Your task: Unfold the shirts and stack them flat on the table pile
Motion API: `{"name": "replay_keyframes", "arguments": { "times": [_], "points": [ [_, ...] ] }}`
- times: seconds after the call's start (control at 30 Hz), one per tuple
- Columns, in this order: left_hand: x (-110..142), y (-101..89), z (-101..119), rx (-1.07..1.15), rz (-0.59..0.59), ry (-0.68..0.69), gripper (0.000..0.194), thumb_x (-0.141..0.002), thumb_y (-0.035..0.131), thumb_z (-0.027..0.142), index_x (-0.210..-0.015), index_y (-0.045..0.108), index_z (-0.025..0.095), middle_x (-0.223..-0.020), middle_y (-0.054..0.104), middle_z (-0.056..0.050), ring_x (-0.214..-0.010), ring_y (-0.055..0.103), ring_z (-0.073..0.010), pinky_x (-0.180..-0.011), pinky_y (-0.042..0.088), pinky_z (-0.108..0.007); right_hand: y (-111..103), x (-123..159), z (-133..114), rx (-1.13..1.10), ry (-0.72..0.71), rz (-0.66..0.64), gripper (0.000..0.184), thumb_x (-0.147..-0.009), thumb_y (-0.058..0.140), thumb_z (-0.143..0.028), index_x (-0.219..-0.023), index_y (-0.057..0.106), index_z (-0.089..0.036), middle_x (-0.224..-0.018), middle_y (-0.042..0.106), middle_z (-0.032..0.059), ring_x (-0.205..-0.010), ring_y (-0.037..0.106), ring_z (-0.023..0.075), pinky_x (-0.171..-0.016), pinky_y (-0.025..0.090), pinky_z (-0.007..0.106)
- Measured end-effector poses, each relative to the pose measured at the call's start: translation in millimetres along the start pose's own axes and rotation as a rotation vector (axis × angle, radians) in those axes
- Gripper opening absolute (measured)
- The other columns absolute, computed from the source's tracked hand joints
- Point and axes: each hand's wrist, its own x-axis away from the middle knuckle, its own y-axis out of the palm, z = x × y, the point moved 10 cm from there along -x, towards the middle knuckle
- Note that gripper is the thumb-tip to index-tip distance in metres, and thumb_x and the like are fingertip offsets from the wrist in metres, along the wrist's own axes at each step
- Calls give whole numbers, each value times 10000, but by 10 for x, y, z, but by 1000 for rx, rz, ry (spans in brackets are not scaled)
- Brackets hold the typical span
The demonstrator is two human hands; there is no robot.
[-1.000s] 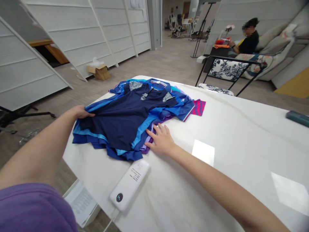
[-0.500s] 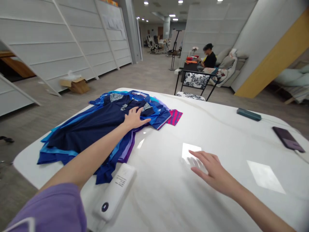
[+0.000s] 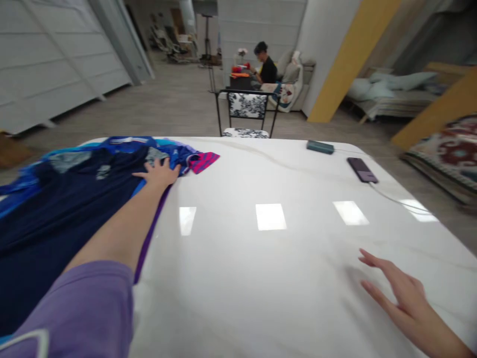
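Right hand [image 3: 406, 303] slid right | shirts [image 3: 55, 199] cut off | left hand [image 3: 160, 174] flat

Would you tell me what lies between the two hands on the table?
Only bare white tabletop with light reflections separates the left hand on the shirts from the right hand, in the head view.

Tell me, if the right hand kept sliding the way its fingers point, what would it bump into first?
Probably nothing soon. The right hand is open, fingers aimed up-left across bare white table. Farther along that line lies the pile of shirts under the left hand, though depth is hard to judge.
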Motion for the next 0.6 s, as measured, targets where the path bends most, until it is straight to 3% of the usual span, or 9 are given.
{"name": "replay_keyframes", "arguments": {
  "times": [0.03,0.07,0.17,0.27,0.37,0.47,0.53,0.6],
  "points": [
    [39,-24,95,-5,54,22,940,-1160,520,547,-1767,216,-104,-1856,86,-402,-1675,-6,-676,-1261,14,-916,-5,-85,60,-7,33,-52,555,-1029,647,-684,-1551,654,-496,-1461,779,78,-1308,750,476,-1049,587,752],
    [103,-114,203,-28,195,39,954,-1152,536,530,-1745,204,-139,-1849,126,-402,-1679,40,-661,-1285,35,-896,-35,-202,161,-10,69,-68,527,-1053,634,-684,-1523,669,-448,-1480,763,91,-1337,738,452,-1084,582,718],
    [415,38,751,-2,273,179,937,-1159,514,451,-1792,58,-68,-1892,82,-338,-1719,76,-592,-1338,45,-851,-183,-723,666,-10,174,2,628,-1042,652,-730,-1502,662,-301,-1447,735,158,-1327,728,397,-1069,604,591],
    [1043,502,1461,20,108,340,935,-1186,406,601,-1821,80,-2,-1906,116,-301,-1742,94,-550,-1352,125,-831,-269,-1372,1311,-18,316,89,636,-1019,673,-665,-1448,662,-196,-1476,678,208,-1316,707,369,-1113,578,521],
    [1918,1049,1937,-20,-53,388,1022,-1126,400,763,-1829,234,41,-1914,165,-285,-1778,112,-507,-1370,155,-825,-273,-1964,1855,80,494,117,661,-1025,684,-596,-1499,612,-141,-1531,630,244,-1431,606,392,-1237,466,534],
    [2810,1481,2114,-99,-112,444,1025,-1113,275,790,-1847,242,75,-1931,145,-244,-1808,95,-444,-1389,106,-825,-251,-2362,2224,146,613,140,807,-1011,726,-638,-1575,527,-96,-1610,552,290,-1517,502,421,-1283,384,545],
    [3262,1575,2088,-112,-50,457,993,-1123,186,753,-1839,277,72,-1935,159,-217,-1815,89,-410,-1401,83,-807,-195,-2528,2422,146,653,140,905,-990,741,-697,-1595,491,-72,-1629,521,315,-1530,475,430,-1283,372,537],
    [3554,1565,2037,-114,30,468,992,-1120,170,741,-1828,302,59,-1933,181,-210,-1818,95,-385,-1421,59,-767,-107,-2660,2600,133,677,124,950,-980,732,-740,-1590,489,-53,-1624,518,333,-1528,475,438,-1283,371,537]
  ]
}}
